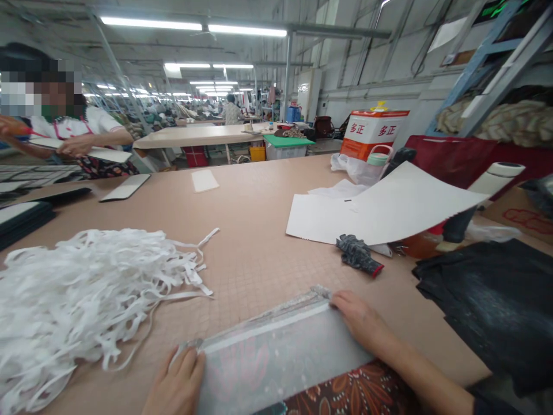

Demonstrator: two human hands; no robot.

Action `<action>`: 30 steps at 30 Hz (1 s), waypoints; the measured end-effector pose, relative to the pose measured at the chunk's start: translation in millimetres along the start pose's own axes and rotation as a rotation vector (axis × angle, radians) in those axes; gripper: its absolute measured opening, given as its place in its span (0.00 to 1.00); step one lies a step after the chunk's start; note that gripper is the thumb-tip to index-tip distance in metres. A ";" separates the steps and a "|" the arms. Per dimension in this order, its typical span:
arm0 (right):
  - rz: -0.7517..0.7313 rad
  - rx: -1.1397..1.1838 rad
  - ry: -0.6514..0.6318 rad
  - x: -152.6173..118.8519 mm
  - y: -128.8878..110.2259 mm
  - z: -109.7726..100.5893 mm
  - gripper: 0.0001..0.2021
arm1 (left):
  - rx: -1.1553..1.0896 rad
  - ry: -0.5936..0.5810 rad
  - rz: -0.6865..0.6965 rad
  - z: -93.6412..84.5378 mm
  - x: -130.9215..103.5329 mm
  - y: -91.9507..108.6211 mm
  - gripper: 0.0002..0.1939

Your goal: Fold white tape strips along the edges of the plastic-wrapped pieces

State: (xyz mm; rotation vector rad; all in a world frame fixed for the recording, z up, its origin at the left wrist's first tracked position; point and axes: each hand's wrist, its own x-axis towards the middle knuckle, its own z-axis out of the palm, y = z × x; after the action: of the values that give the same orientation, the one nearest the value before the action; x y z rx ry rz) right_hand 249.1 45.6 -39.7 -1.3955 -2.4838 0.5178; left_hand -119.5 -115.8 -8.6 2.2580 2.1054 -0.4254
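A greyish, see-through plastic sheet lies in front of me at the table's near edge, with a white strip along its far side and faint pink marks on it. My left hand is closed over its far left corner, the thumb hidden. At the far right corner, my right hand has its fingers curled over the crumpled clear edge. Brown flowered cloth shows below the sheet, beneath my right forearm. To the left of my left hand is a big heap of white fabric strips.
A dark knitted glove lies by large white sheets on the brown table. Black cloth is piled at the right. An orange-and-white box stands behind. Across the table, a person holds a pale panel.
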 end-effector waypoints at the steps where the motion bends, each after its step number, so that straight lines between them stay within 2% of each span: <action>1: 0.017 0.033 -0.021 3.8 1.1 -3.0 0.14 | -0.001 0.019 0.007 -3.0 0.9 0.7 0.25; 4: 0.017 0.127 -0.076 10.9 5.8 -14.2 0.13 | -0.042 0.005 0.021 -18.2 4.2 -0.8 0.23; 7: -0.007 0.206 -0.104 8.8 11.2 -25.1 0.11 | -0.092 -0.077 0.033 -38.3 11.7 -6.9 0.18; 9: 0.002 0.195 -0.088 4.5 14.0 -28.4 0.10 | -0.075 -0.145 0.027 -51.1 23.7 -7.0 0.15; 11: 0.041 0.115 -0.052 1.1 15.4 -27.4 0.08 | -0.053 -0.150 0.040 -61.5 41.7 2.3 0.14; 14: 0.121 -0.023 -0.032 1.0 14.8 -21.5 0.06 | -0.135 -0.034 0.164 -72.1 73.5 37.1 0.15; 18: 0.167 -0.085 -0.037 4.3 11.3 -17.7 0.05 | -0.296 0.045 0.351 -78.6 111.1 101.7 0.11; 22: 0.166 -0.094 0.013 0.3 6.7 -23.0 0.06 | -0.378 0.148 0.433 -80.5 138.1 152.6 0.09; 26: 0.145 -0.092 0.087 -5.6 2.1 -30.1 0.05 | -0.388 0.244 0.399 -80.3 155.0 179.7 0.11; 30: 0.139 0.023 0.114 -1.9 3.1 -31.1 0.03 | -0.501 0.227 0.315 -76.2 165.7 192.0 0.10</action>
State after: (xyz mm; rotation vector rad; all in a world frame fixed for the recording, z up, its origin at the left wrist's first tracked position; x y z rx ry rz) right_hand 264.3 51.1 -12.9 -1.5513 -2.2967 0.4782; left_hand 91.2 44.5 -2.7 2.3316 1.6355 0.3460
